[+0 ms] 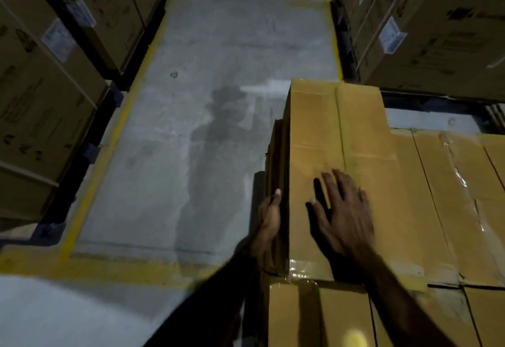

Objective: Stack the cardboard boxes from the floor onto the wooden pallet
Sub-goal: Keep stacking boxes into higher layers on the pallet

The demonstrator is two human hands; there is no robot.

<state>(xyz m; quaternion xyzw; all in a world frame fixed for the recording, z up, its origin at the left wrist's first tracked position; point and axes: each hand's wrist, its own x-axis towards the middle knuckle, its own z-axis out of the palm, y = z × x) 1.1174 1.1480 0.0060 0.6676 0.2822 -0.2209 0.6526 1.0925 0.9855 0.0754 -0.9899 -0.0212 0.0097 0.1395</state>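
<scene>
Our left hand [269,226] lay along the left side face of the top box [341,177], thumb hooked up at its upper edge and the palm pressed to the cardboard; the fingers ran down the side out of our view, so we could not tell whether that grip was curled under anything or simply flat against the wall. Our right hand [343,221] was spread open on the taped lid, fingers straight and fanned, pressing down and holding nothing. Both bare forearms came in from the bottom of the frame.

The top box sat on the stack [451,210] of like cartons at the right, its near end meeting another carton [328,316] below our arms, its left face flush with the stack's edge over the floor [207,141]. We judged this to be the seating of a box just placed: squaring it up, not lifting it.

The wooden pallet itself was hidden beneath the cartons, so we took its presence on trust. Several boxes were already in place side by side, with clear tape shining across their seams. The aisle floor, grey concrete bordered by yellow lines [109,155], showed no loose boxes, though much lay outside our view, so we could not say how many remained. Tall printed cartons [41,86] stood on either side of the aisle.
</scene>
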